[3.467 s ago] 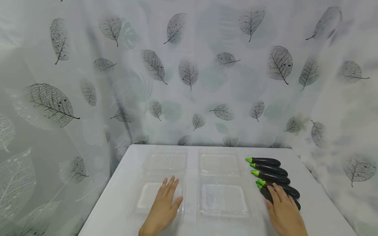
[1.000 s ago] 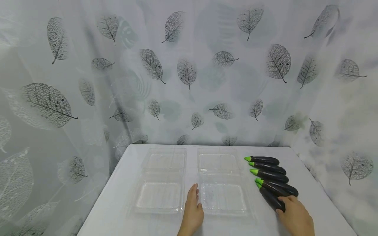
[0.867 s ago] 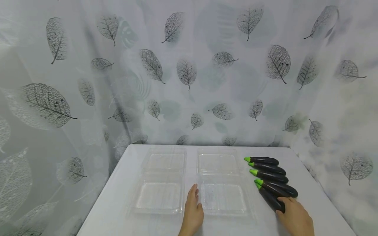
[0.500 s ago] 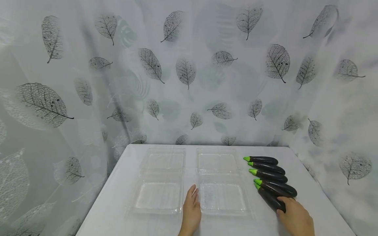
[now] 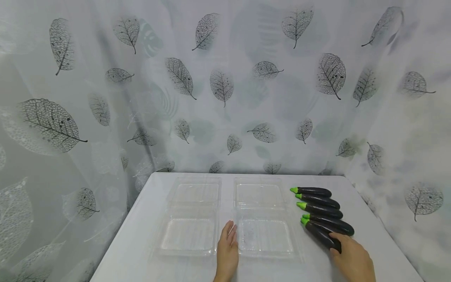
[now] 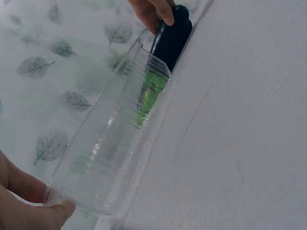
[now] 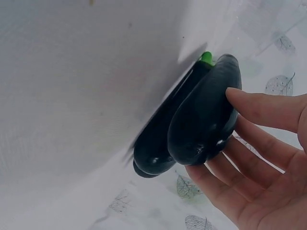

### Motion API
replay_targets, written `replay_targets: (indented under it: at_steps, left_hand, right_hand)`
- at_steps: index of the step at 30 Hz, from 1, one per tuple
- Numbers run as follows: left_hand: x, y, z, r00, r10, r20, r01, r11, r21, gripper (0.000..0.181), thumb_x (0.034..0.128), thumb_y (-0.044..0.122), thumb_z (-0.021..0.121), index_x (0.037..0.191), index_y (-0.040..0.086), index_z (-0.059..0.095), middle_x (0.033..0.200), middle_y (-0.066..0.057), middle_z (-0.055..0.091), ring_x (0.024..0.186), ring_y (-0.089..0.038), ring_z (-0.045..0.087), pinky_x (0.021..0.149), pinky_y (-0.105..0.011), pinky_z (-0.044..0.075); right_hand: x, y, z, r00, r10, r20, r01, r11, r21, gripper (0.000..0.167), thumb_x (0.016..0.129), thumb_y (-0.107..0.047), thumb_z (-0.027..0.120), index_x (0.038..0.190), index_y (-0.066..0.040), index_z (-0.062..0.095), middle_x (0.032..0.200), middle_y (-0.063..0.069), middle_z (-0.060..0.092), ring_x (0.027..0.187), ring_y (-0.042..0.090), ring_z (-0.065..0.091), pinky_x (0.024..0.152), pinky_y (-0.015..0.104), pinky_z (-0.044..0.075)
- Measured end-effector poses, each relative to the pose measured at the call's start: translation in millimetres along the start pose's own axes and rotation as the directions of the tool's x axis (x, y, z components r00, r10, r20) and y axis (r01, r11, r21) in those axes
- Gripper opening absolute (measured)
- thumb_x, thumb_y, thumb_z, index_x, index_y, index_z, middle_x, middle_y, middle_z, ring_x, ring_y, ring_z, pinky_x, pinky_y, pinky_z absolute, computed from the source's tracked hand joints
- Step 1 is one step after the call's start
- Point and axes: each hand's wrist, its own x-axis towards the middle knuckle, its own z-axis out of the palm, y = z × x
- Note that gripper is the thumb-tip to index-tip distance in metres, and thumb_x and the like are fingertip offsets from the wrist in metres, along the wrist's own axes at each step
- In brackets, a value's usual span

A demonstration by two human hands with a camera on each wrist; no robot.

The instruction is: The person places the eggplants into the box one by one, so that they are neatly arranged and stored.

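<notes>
In the head view, my right hand (image 5: 352, 256) grips the nearest eggplant (image 5: 320, 234) by its blunt end. The right wrist view has the thumb on one side of that eggplant (image 7: 206, 115) and the fingers on the other. A second eggplant (image 7: 165, 122) lies right beside it. My left hand (image 5: 227, 250) is at the left edge of the near-right clear plastic container (image 5: 267, 252). From the left wrist, thumb and finger (image 6: 29, 187) pinch a corner of that container (image 6: 105, 143). Some fingers of both hands are hidden.
Three more clear containers stand on the white table (image 5: 119, 258): near-left (image 5: 188, 252), far-left (image 5: 195, 203) and far-right (image 5: 260, 204). Several other eggplants (image 5: 318, 210) with green stem ends lie in a column to the right. A leaf-print curtain (image 5: 232, 117) surrounds the table.
My left hand has moved right from above the near-left container to the near-right container's edge. My right hand has closed on the nearest eggplant, whose stem end has shifted slightly left.
</notes>
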Motion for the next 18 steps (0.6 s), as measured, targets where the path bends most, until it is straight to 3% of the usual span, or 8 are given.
replay_targets:
  at_steps: [11, 18]
  left_hand:
    - [1.2, -2.0, -2.3, 0.999, -0.039, 0.0, 0.038, 0.989, -0.141, 0.067, 0.0901, -0.023, 0.04, 0.155, -0.014, 0.028, 0.159, -0.035, 0.035, 0.149, -0.045, 0.037, 0.12, -0.033, 0.035]
    - [1.5, -2.9, -2.5, 1.0, -0.016, 0.008, 0.017, 0.99, -0.14, 0.065, 0.0913, -0.023, 0.04, 0.154, -0.017, 0.027, 0.158, -0.037, 0.035, 0.148, -0.047, 0.036, 0.12, -0.032, 0.034]
  right_hand:
    - [-1.2, -7, -8, 0.997, -0.043, -0.07, 0.045, 0.999, 0.022, 0.048, 0.084, -0.01, 0.083, 0.128, 0.001, 0.068, 0.128, 0.038, 0.061, 0.109, 0.061, 0.061, 0.081, 0.072, 0.055]
    - [-3.3, -13, -9, 0.989, -0.053, -0.14, 0.059, 0.998, 0.037, 0.048, 0.084, -0.011, 0.084, 0.128, -0.001, 0.068, 0.13, 0.035, 0.062, 0.11, 0.061, 0.061, 0.083, 0.073, 0.054]
